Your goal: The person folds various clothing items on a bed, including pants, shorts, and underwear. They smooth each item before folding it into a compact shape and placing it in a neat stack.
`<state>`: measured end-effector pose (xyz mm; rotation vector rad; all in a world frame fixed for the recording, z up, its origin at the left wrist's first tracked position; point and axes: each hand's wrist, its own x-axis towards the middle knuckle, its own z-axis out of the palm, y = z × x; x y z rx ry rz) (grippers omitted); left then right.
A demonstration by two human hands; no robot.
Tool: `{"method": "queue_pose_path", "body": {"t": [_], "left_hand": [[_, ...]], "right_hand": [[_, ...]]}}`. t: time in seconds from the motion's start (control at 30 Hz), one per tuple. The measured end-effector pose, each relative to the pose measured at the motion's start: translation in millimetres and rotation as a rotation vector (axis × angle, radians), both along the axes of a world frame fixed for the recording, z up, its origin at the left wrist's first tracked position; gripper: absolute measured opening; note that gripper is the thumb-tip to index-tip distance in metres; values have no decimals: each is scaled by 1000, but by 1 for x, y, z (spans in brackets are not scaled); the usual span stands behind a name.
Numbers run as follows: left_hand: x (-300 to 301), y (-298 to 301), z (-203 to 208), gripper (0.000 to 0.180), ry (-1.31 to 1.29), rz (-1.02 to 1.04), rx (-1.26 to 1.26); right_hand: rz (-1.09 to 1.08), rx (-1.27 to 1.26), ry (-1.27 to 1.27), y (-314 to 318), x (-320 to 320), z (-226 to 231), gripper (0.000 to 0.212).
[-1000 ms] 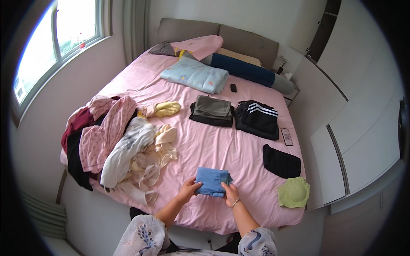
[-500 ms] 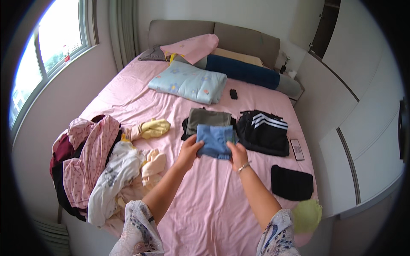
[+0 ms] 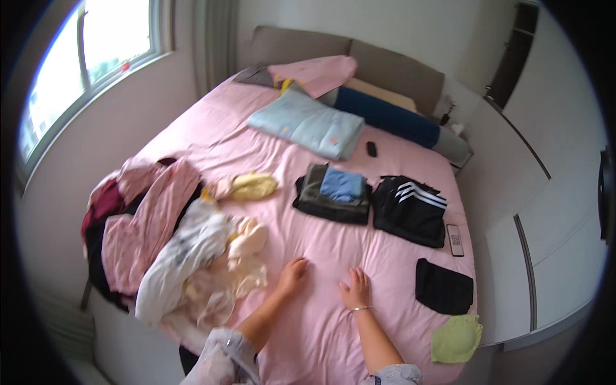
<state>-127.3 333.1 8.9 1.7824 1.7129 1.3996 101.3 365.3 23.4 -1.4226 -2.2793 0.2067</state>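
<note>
My left hand [image 3: 294, 274] rests low over the pink bedsheet [image 3: 324, 321], empty, its fingers loosely bent and slightly blurred. Beside it, my right hand [image 3: 356, 290] lies flat with fingers spread, a bracelet at the wrist. Beyond both hands, the small folded blue garment [image 3: 341, 185] sits on top of a stack of dark folded clothes [image 3: 333, 210]. To the right of that stack lies a folded black garment with white stripes [image 3: 410, 212]. Nearest my left forearm is a heap of loose clothes, with a white printed garment [image 3: 186, 256] and a pink patterned one [image 3: 151, 228].
A yellow bundled cloth [image 3: 255, 186] lies beyond the heap. Along the right edge are a phone [image 3: 455, 240], a black folded cloth [image 3: 444, 286] and a light green bra-like piece [image 3: 456, 339]. A light blue quilt [image 3: 305, 122], a small black object [image 3: 371, 149] and a long blue bolster [image 3: 388, 115] lie farther back.
The folded blue garment has gone from both hands onto the dark stack. Both hands have let go and drawn back toward me onto the sheet. The view has shifted and tilted slightly.
</note>
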Motion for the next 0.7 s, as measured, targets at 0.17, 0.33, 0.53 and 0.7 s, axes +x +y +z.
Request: {"method": "queue_pose_path", "body": {"t": [0.17, 0.33, 0.53, 0.7], "left_hand": [[39, -72, 39, 39, 358, 25, -111], [38, -142, 36, 44, 404, 43, -173], [14, -193, 35, 45, 425, -12, -179], [-3, -203, 38, 52, 235, 121, -183]], "right_hand": [[-163, -64, -240, -102, 13, 18, 60], [-146, -119, -278, -157, 24, 20, 62], [-150, -32, -257, -225, 37, 18, 60], [-151, -16, -249, -255, 40, 27, 59]]}}
